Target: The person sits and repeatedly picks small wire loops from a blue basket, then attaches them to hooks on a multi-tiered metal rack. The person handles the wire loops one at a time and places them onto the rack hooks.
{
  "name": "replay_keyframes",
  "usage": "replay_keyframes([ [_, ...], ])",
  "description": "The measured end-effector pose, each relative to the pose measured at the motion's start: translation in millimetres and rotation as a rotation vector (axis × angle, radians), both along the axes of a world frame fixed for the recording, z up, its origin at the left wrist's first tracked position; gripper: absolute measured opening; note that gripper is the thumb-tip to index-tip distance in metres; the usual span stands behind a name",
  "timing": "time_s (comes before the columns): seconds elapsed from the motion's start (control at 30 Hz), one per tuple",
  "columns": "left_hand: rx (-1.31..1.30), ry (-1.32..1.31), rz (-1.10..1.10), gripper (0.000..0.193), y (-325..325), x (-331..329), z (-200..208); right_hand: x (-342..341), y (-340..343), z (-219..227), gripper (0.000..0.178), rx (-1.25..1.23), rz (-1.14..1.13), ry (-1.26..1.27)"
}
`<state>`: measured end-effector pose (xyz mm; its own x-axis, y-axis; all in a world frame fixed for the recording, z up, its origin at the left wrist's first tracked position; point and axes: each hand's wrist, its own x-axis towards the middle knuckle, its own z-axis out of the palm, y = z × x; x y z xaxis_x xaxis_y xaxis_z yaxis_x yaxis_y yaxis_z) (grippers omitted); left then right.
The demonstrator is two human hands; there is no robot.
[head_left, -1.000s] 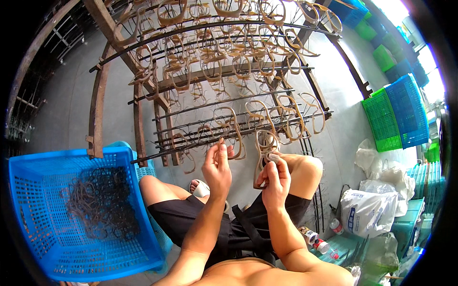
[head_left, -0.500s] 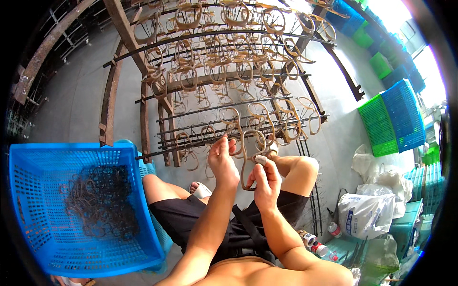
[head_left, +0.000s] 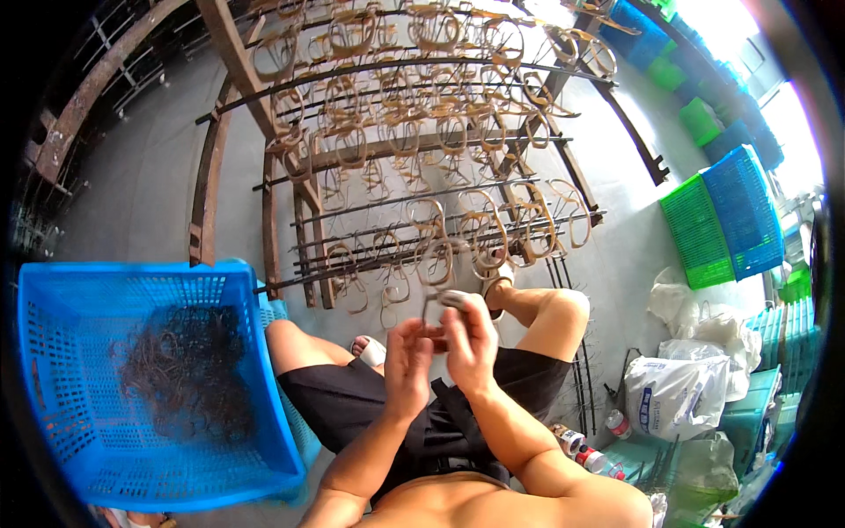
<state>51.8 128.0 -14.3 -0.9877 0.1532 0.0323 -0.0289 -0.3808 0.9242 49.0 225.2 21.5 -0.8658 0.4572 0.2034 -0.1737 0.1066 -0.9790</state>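
Brown, thin-rimmed eyeglass frame (head_left: pixel 426 311) shows in the head view between the person's two bare hands, above the lap and in front of the rack; motion blurs its upper part. The right hand (head_left: pixel 470 341) is closed in a pinch on the frame, with a pale wrap around one digit near the tip. The left hand (head_left: pixel 408 363) stands just beside it, fingers curled and partly gathered, their tips near the frame's lower end; whether they grip it cannot be told.

Beyond the hands stands a rack with brown wooden posts (head_left: pixel 204 176) and long dark rods (head_left: pixel 414 63). Many tan, loop-shaped eyeglass frames (head_left: pixel 481 231) hang along the rods in several rows, the lowest row just past the hands.

To the left sits a large blue plastic basket (head_left: pixel 141 283) with slotted walls, holding a tangled heap of dark thin pieces (head_left: pixel 189 374). The person's knees are spread, in black cloth shorts (head_left: pixel 330 403).

On the right, a green plastic crate (head_left: pixel 694 231) touches a blue plastic crate (head_left: pixel 748 211) on the grey floor. Nearer are a white plastic bag (head_left: pixel 676 396) and clear bottles with red parts (head_left: pixel 591 458).
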Motion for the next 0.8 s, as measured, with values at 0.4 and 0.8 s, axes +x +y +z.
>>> replay_keyframes([
  [0.4,-0.354,0.291,-0.061,0.018,-112,-70,32,-33,20,22,0.015,0.165,0.748,-0.091],
  [0.8,-1.014,0.382,0.539,0.011,-104,-119,-7,-89,-75,-68,0.027,-0.153,-0.322,-0.022],
])
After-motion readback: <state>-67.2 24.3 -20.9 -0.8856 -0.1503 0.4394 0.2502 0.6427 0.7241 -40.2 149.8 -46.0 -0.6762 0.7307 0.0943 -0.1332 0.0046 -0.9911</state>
